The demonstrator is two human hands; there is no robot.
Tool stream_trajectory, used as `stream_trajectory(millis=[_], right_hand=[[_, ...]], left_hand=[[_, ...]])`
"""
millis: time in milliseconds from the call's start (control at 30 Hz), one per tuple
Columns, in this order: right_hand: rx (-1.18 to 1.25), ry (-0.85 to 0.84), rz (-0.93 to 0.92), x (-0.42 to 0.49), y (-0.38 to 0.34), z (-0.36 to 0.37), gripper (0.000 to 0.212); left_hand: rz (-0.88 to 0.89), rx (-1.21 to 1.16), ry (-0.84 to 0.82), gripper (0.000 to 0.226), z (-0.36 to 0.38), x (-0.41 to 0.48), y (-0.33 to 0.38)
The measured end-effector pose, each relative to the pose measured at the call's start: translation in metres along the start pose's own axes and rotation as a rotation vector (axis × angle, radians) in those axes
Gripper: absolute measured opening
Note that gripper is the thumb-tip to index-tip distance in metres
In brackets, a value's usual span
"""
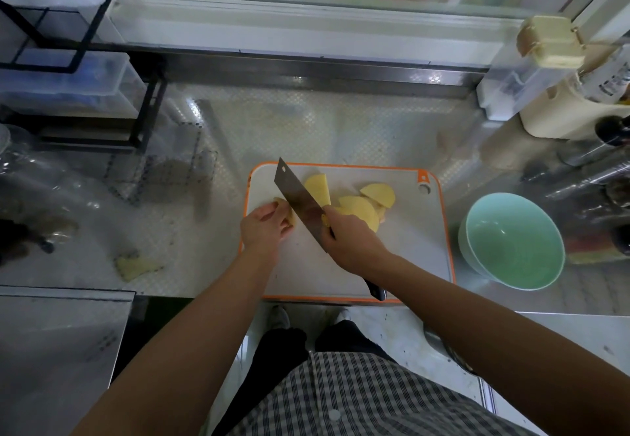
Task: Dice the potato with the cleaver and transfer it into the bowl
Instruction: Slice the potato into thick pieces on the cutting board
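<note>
A peel scrap lies on the steel counter. On the orange-rimmed cutting board the left hand pinches a potato piece, just left of the cleaver blade. The right hand is wrapped round the cleaver handle, with potato slices just beyond its knuckles. The mint bowl stands right of the board. A bottle label far right is too blurred to read

The person wears a black-and-white checked shirt with a white button, dark trousers and pale shoes.
</note>
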State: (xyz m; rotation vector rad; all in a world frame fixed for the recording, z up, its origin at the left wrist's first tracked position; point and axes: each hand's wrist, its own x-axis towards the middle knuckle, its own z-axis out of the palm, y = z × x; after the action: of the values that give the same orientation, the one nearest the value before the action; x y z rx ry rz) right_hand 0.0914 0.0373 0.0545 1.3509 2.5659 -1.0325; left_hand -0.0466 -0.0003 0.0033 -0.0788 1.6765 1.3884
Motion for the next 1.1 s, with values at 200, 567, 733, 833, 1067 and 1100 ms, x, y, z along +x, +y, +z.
stream_trajectory(millis=[200,567,733,833,1067,1100], right_hand=[[-0.007,-0.041,0.012,-0.002,0.000,-0.003,0.026],[-0.040,-0.072,0.053,0.021,-0.016,0.002,0.017],[-0.096,-0.084,0.045,0.016,-0.011,0.000,0.016],[-0.086,-0.087,0.048,0.016,-0.010,0.003,0.015],[-0.068,-0.103,0.085,0.034,-0.016,0.019,0.007],[-0.069,-0.101,0.086,0.035,-0.016,0.022,0.008]], left_hand=[[-0.072,-0.064,0.069,0.032,0.005,0.007,-0.001],[-0.083,-0.048,0.074,0.025,0.006,0.015,0.004],[-0.072,-0.033,0.002,0.027,0.004,0.018,0.000],[-0.082,-0.042,0.080,0.026,0.007,0.018,0.002],[-0.070,-0.067,0.060,0.031,0.000,0.020,0.000],[-0.062,-0.068,0.056,0.032,-0.001,0.021,0.000]])
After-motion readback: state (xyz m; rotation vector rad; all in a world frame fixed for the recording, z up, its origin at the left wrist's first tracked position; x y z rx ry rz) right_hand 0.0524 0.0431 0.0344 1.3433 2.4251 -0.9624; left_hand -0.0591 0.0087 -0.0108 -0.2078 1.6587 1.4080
